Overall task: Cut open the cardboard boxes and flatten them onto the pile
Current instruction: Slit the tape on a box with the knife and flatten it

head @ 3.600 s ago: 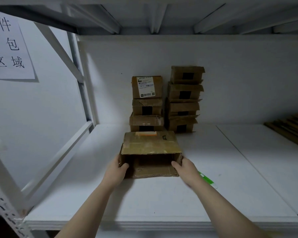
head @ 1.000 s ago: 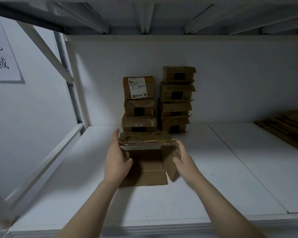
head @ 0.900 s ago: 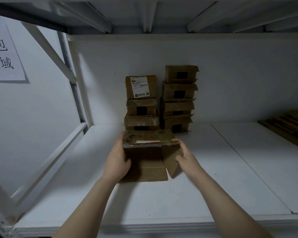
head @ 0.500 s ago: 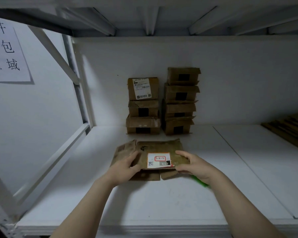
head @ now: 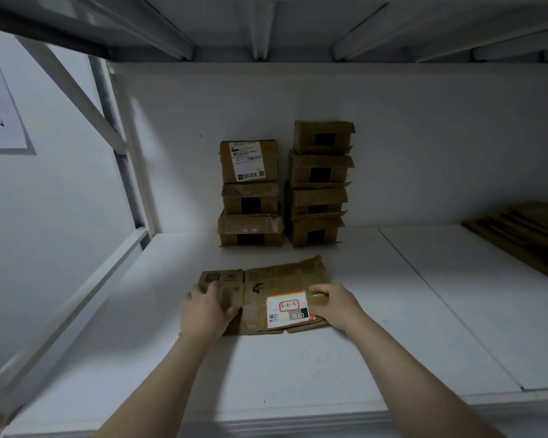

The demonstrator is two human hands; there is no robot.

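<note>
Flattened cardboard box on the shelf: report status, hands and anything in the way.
Left hand and right hand pressing flat brown cardboard box onto white shelf. Not yet on flattened-cardboard pile at right. Nothing lies between.

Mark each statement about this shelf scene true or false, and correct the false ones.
1. The flattened box lies flat on the shelf. True.
2. The right stack at the back stands taller than the left stack. True.
3. The left stack holds five boxes. False: it holds three.
4. The right hand holds a knife. False: it rests on the flattened box, as does the left hand; no knife shows.
5. A flat cardboard pile lies at the shelf's far right. True.
</note>
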